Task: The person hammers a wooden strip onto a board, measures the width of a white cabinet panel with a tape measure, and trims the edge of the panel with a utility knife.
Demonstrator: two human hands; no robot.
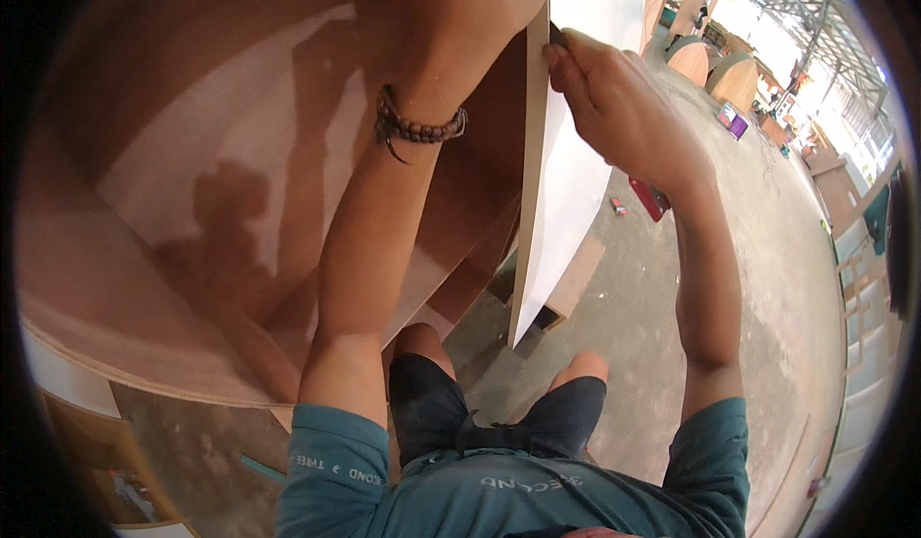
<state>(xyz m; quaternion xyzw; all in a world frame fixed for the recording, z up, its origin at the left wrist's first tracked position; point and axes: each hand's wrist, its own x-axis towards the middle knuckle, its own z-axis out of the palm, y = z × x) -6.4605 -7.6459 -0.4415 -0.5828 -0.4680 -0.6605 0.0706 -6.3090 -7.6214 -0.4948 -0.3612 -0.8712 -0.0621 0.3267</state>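
Left hand [475, 11] cropped, right hand [624, 102] part-hiding red object [650, 204]

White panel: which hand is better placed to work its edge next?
Probably the right hand: it's at the white panel's edge, holding a dark object. The left hand is partly cut off above.

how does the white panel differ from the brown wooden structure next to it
Colour: the white panel has a bright face, while the brown wooden structure is reddish brown inside. Size: the panel takes up a narrow strip here; the structure fills far more. Outline: the panel tapers to a point, the structure's lower edge curves. Both reach the picture's upper part.
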